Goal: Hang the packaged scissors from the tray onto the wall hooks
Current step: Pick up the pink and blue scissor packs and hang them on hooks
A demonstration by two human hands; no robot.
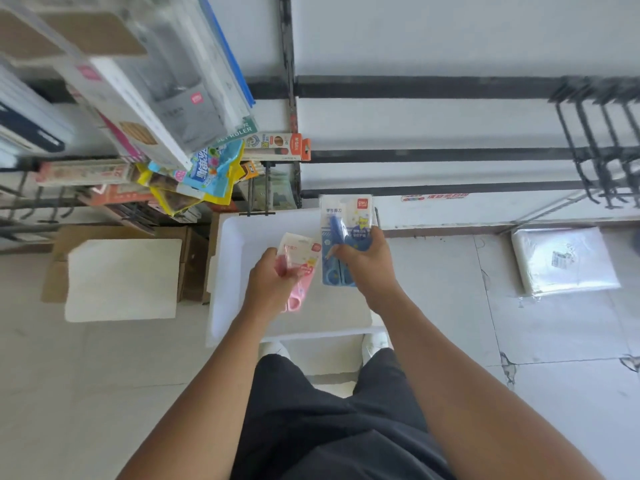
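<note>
A white tray [228, 271] lies on the floor below me, against the wall. Over it, my left hand [268, 282] grips a packaged pair of pink scissors [299, 268] by its left edge. My right hand [367, 261] holds a packaged pair of blue scissors [341, 230] a little higher and to the right, thumb across the pack's middle. The blue pack's card top points toward the wall. Black wall hooks [602, 150] jut from the slatted white wall at the upper right, bare. No other scissors show in the tray.
Stationery packs [194, 168] hang crowded on hooks at the upper left. An open cardboard box [121, 278] with white sheet sits left of the tray. A plastic-wrapped white bundle [564, 261] lies on the floor at right. My shoes [375, 341] touch the tray's near edge.
</note>
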